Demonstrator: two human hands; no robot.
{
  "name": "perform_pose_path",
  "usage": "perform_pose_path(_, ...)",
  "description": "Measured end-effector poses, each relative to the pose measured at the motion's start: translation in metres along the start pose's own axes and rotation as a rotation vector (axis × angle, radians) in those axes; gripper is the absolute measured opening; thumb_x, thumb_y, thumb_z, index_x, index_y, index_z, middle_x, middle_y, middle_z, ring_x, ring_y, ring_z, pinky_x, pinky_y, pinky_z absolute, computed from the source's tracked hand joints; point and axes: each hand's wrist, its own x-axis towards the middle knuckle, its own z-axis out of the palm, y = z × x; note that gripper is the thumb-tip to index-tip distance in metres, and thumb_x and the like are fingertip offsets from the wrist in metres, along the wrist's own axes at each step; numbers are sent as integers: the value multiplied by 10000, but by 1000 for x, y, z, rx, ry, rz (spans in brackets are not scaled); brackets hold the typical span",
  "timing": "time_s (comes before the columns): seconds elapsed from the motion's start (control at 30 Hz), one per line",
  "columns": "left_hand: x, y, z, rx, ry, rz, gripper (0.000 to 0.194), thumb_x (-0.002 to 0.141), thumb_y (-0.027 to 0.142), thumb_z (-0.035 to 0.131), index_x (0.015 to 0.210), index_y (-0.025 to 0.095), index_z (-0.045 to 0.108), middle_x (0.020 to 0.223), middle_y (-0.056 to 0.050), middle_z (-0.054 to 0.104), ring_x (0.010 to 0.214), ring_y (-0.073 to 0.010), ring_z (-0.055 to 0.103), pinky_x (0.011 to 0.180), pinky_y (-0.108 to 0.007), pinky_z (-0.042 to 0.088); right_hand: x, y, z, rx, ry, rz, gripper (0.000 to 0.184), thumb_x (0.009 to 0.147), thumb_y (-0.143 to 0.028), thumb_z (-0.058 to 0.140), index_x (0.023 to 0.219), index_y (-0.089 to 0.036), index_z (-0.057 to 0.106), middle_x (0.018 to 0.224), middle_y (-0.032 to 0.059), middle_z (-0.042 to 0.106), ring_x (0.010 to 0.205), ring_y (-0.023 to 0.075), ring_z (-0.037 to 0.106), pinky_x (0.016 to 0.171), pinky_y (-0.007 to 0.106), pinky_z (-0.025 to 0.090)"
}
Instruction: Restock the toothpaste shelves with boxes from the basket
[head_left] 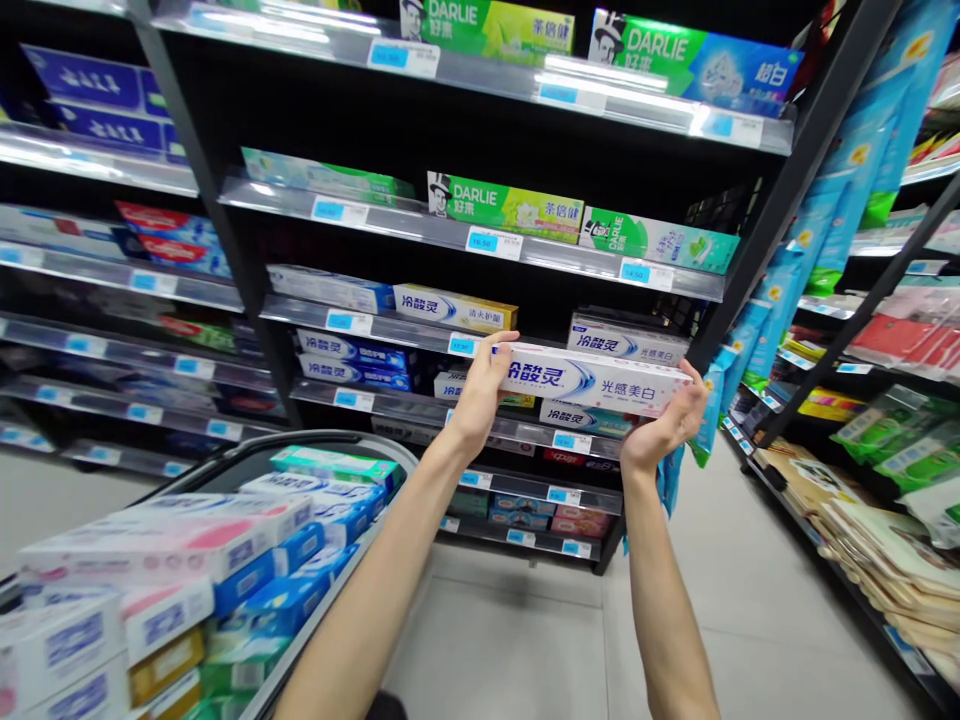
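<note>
Left hand (480,395) and right hand (669,425) hold the 2 ends of a white toothpaste box (589,380) before the black shelving rack (189,150). Near left, a basket (364,438) holds stacked toothpaste cartons (165,540); blue-and-white price labels (493,243) line the shelf edges (487,78).

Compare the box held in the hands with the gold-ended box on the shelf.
The held box is gripped at its ends by the left hand and right hand; the gold-ended box lies on a shelf. The held box's front is mostly white, while the gold-ended box turns gold toward its right end. Both are long and carry similar blue lettering.
</note>
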Motion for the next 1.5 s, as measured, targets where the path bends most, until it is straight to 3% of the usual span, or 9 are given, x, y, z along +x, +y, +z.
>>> perform_pose_path(0.13, 0, 1, -7, -99, -191, -252, 643, 769, 527, 893, 1278, 258, 608, 1112, -73, 714, 1023, -247, 711, 833, -346, 618, 6, 3, -1, 36, -29, 28, 511, 1043, -566, 402, 1220, -189, 698, 1107, 104, 731, 1128, 276, 696, 1038, 503, 526)
perform_pose_path(0.33, 4, -10, 4, -131, -107, -164, 555, 754, 567, 890, 1095, 264, 574, 1095, -51, 692, 1009, -233, 708, 744, -317, 649, 11, 26, -1, 71, 5, -70, 368, 1056, -459, 438, 1279, -218, 604, 1261, 104, 682, 1240, 227, 646, 1107, 462, 484)
perform_pose_path(0.43, 21, -19, 10, -116, -74, -76, 549, 744, 565, 898, 1055, 273, 552, 1094, -36, 670, 1051, -239, 698, 773, -345, 668, 12, 40, 1, 131, 46, 58, 324, 1010, -432, 511, 1283, -261, 489, 1318, 95, 616, 933, 173, 708, 770, 349, 590)
perform_pose_path(0.5, 39, -22, 13, -104, -76, -18, 540, 745, 568, 897, 1038, 274, 552, 1095, -34, 659, 1067, -249, 695, 780, -363, 676, 11, 46, 1, 175, 59, 138, 259, 983, -389, 520, 1208, -279, 456, 1319, 76, 590, 632, 91, 619, 530, 272, 500)
perform_pose_path(0.57, 62, -21, 15, -99, -86, 35, 516, 758, 562, 891, 1024, 272, 557, 1100, -37, 654, 1085, -259, 691, 788, -377, 680, 10, 49, 2, 214, 63, 150, 194, 949, -320, 528, 1122, -277, 453, 1270, 47, 589, 509, 41, 519, 458, 246, 427)
perform_pose_path(0.73, 120, -22, 23, -30, -197, 81, 452, 798, 479, 889, 1030, 262, 567, 1055, -33, 665, 1094, -251, 695, 846, -393, 677, 5, 56, 6, 277, 37, 164, 120, 899, -222, 544, 1007, -246, 498, 1048, -7, 604, 480, 29, 502, 453, 226, 399)
perform_pose_path(1.0, 190, -69, 37, -50, -256, 102, 453, 844, 500, 843, 1086, 267, 541, 1121, -25, 699, 1213, -268, 659, 1039, -505, 603, 1, 62, 7, 345, -15, 84, 88, 844, -116, 526, 812, -196, 539, 887, -26, 605, 440, 20, 490, 441, 213, 364)
perform_pose_path(1.3, 216, -84, 52, 153, -318, -137, 365, 917, 176, 701, 1270, 224, 620, 1152, -61, 734, 1153, -242, 686, 1148, -485, 506, 6, 67, -1, 351, 6, 86, 137, 846, -98, 537, 743, -188, 527, 836, -30, 601, 441, 26, 482, 442, 209, 362)
perform_pose_path(1.5, 226, -81, 47, 394, -298, -61, 542, 824, 52, 741, 1339, 192, 651, 1209, -72, 718, 1179, -244, 660, 1130, -426, 507, 0, 81, 5, 410, 10, 142, 160, 855, -87, 567, 726, -181, 552, 799, -33, 614, 442, 26, 484, 430, 194, 354)
